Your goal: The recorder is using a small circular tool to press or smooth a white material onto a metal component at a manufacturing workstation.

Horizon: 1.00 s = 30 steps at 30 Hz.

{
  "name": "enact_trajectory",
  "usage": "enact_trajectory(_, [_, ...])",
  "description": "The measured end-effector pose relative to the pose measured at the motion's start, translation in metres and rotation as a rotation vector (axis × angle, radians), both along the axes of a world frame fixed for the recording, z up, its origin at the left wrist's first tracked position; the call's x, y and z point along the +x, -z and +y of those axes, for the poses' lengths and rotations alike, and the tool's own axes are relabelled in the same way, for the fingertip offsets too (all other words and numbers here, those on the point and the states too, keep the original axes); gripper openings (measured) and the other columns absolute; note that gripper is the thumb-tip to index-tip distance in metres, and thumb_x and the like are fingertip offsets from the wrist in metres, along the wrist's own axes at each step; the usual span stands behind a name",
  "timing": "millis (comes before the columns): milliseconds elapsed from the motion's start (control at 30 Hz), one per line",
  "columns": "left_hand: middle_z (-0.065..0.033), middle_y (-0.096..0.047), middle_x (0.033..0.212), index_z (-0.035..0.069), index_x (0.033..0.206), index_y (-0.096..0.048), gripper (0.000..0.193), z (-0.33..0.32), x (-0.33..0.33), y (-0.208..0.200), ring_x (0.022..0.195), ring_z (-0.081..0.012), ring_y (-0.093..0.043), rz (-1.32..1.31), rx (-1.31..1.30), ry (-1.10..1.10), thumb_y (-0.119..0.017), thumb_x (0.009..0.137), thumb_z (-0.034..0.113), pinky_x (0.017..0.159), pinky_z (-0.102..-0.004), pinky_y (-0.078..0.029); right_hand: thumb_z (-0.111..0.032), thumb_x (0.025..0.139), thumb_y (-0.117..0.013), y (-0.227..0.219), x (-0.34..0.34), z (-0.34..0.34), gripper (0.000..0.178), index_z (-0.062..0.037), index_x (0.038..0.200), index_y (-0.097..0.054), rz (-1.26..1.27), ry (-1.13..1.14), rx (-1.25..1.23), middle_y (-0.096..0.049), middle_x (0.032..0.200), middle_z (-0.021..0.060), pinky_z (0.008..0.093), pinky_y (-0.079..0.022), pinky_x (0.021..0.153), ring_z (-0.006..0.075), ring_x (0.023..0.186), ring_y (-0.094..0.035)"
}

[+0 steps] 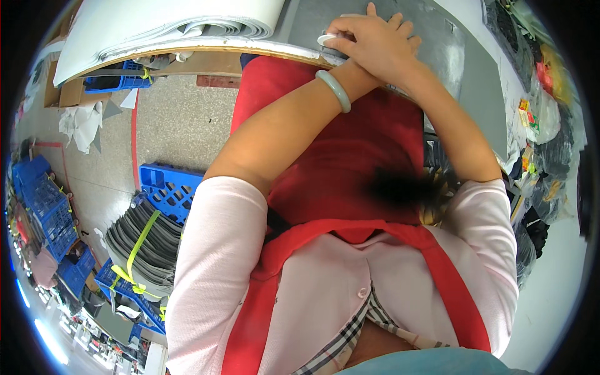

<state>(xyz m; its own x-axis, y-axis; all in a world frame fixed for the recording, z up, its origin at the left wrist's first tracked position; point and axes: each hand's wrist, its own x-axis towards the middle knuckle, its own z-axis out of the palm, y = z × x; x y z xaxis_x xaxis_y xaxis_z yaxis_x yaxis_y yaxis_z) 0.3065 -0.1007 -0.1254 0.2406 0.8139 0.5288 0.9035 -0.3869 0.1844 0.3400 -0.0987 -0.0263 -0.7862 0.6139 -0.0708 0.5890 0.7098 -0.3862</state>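
My right hand [375,45] crosses over my left wrist at the table's edge. Its thumb and forefinger pinch a small flat white piece [325,39] with a rounded edge, which looks like tailor's chalk. Beneath it, my left hand [405,29] is mostly covered; its fingertips show spread out on the grey sheet. A pale green bangle [334,91] circles my left wrist. Under both hands a smooth dark grey sheet [481,59] covers the tabletop. What lies directly under the palms is hidden.
A thick stack of white sheets [156,25] lies folded at the table's left. Plastic bags [547,119] crowd the right side. On the left floor stand blue crates [53,215] and a bundle of dark grey pieces [147,244] tied with yellow-green strap.
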Motion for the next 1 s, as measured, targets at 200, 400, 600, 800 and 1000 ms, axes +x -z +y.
enact_trajectory(200, [-0.0099, -0.058, 0.139, 0.02, 0.128, -0.065, 0.041, -0.004, 0.002, -0.002, 0.139, -0.0334, -0.047, -0.001, 0.035, -0.002, -0.058, 0.094, 0.043, 0.108, -0.0811, -0.02, -0.023, 0.096, -0.068, -0.001, 0.003, -0.011, 0.017, -0.0073, 0.101, -0.072, 0.091, -0.083, 0.237, -0.074, 0.093, 0.0082, 0.036, -0.052, 0.081, 0.0218, 0.086, -0.069])
enact_trajectory(400, [-0.0098, -0.063, 0.129, 0.016, 0.124, -0.067, 0.035, -0.007, 0.0, -0.018, 0.122, -0.0308, -0.057, -0.052, 0.006, -0.089, -0.058, 0.095, 0.034, 0.111, -0.0748, -0.021, -0.023, 0.097, -0.069, 0.003, 0.066, 0.044, 0.029, -0.0025, 0.116, -0.069, 0.331, 0.134, -0.187, -0.072, 0.109, 0.0093, 0.0391, -0.055, 0.092, 0.0247, 0.104, -0.069])
enact_trajectory(600, [-0.0151, -0.061, 0.131, 0.007, 0.114, -0.069, 0.03, -0.013, -0.006, -0.031, 0.137, -0.034, -0.049, -0.109, -0.172, 0.04, -0.057, 0.096, 0.027, 0.113, -0.0762, -0.022, -0.036, 0.092, -0.075, 0.03, 0.192, 0.095, 0.034, -0.0041, 0.103, -0.075, 0.273, 0.748, 0.118, -0.07, 0.088, 0.0037, 0.029, -0.048, 0.078, 0.0134, 0.082, -0.061])
enact_trajectory(800, [-0.0136, -0.063, 0.127, 0.007, 0.114, -0.068, 0.028, -0.015, -0.007, -0.034, 0.133, -0.0333, -0.052, -0.046, -0.048, 0.016, -0.057, 0.096, 0.026, 0.113, -0.0724, -0.026, -0.038, 0.089, -0.079, 0.045, 0.229, 0.098, 0.035, -0.0057, 0.103, -0.077, 0.416, 0.959, 0.04, -0.069, 0.089, 0.0028, 0.0258, -0.045, 0.075, 0.0117, 0.08, -0.058])
enact_trajectory(1000, [-0.0117, -0.063, 0.127, 0.007, 0.116, -0.067, 0.027, -0.018, -0.006, -0.032, 0.131, -0.0315, -0.054, -0.069, -0.055, 0.001, -0.058, 0.097, 0.024, 0.112, -0.0697, -0.031, -0.038, 0.091, -0.08, 0.052, 0.254, 0.118, 0.04, -0.0057, 0.114, -0.074, 0.766, 0.972, -0.2, -0.07, 0.097, -0.001, 0.0236, -0.047, 0.077, 0.0088, 0.087, -0.061])
